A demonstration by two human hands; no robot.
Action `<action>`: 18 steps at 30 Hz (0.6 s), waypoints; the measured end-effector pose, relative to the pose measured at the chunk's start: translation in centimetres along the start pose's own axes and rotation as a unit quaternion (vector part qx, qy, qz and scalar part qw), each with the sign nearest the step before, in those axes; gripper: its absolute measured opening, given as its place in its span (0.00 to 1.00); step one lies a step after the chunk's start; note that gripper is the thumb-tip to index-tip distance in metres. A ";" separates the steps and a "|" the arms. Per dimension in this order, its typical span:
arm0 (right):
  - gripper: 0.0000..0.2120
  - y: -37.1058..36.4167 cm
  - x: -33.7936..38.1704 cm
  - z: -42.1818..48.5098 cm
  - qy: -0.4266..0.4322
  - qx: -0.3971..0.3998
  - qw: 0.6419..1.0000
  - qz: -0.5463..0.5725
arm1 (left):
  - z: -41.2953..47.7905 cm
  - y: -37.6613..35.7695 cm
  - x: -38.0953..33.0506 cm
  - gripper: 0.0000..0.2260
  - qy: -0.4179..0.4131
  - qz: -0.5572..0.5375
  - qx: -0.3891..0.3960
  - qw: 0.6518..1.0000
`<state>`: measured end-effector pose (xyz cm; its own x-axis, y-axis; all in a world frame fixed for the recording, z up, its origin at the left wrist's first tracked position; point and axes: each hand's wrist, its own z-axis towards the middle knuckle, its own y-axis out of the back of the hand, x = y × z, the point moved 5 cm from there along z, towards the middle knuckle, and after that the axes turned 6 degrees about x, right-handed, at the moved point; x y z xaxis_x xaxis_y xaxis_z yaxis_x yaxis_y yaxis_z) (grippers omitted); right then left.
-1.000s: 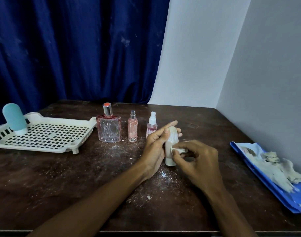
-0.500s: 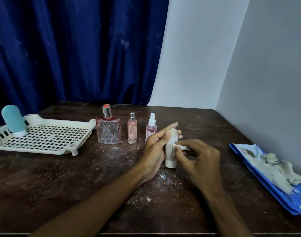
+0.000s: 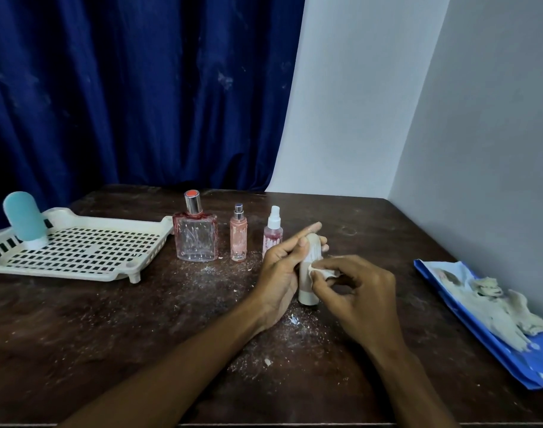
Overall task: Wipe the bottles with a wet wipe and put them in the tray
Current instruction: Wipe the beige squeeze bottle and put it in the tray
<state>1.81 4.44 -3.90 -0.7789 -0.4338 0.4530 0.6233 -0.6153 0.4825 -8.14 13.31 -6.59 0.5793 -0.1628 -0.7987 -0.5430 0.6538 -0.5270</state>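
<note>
My left hand [image 3: 279, 267] grips the upright beige rounded plastic bottle [image 3: 305, 287] at table centre. My right hand [image 3: 356, 291] pinches a small white wet wipe [image 3: 321, 271] against its side. The cream slotted plastic tray [image 3: 63, 272] sits at ten o'clock.

No writing can be read anywhere. The slim pink bottle [image 3: 238, 239] carries a dark band of print near its base, too small to make out. The square glass bottle [image 3: 196, 239] shows pale marks on its face, illegible. The blue pack [image 3: 538, 359] on the table [image 3: 109, 335] bears a printed picture, no legible words.
</note>
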 end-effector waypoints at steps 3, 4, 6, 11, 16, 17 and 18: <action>0.08 -0.1 0.3 0.0 0.011 -0.003 1.000 0.010 | 0.0 0.1 0.0 0.17 0.004 -0.017 0.002 1.000; 0.08 -0.1 0.3 0.1 0.009 -0.012 1.000 0.008 | 0.0 0.0 0.0 0.17 0.005 -0.024 0.004 1.000; 0.09 0.2 0.1 0.1 0.000 -0.025 1.000 -0.002 | 0.0 0.0 0.0 0.16 0.007 -0.036 0.007 0.999; 0.10 0.1 0.7 0.0 0.013 -0.003 1.000 0.007 | -0.1 -0.2 -0.1 0.15 0.009 -0.030 0.003 1.000; 0.09 0.3 0.7 0.2 -0.001 -0.021 0.999 0.028 | -0.2 -0.6 -0.3 0.17 0.015 -0.042 0.009 0.999; 0.09 0.3 0.7 0.2 -0.001 -0.021 1.000 0.021 | -0.2 -0.6 -0.3 0.18 0.015 -0.040 0.008 0.999; 0.09 0.3 0.7 0.2 0.000 -0.019 1.000 0.017 | -0.1 -0.6 -0.3 0.18 0.015 -0.037 0.006 0.999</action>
<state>1.53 4.05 -3.32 -0.7574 -0.4545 0.4688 0.6461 -0.6254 0.4375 -8.07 12.89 -6.14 0.5994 -0.2322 -0.7660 -0.4918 0.6482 -0.5814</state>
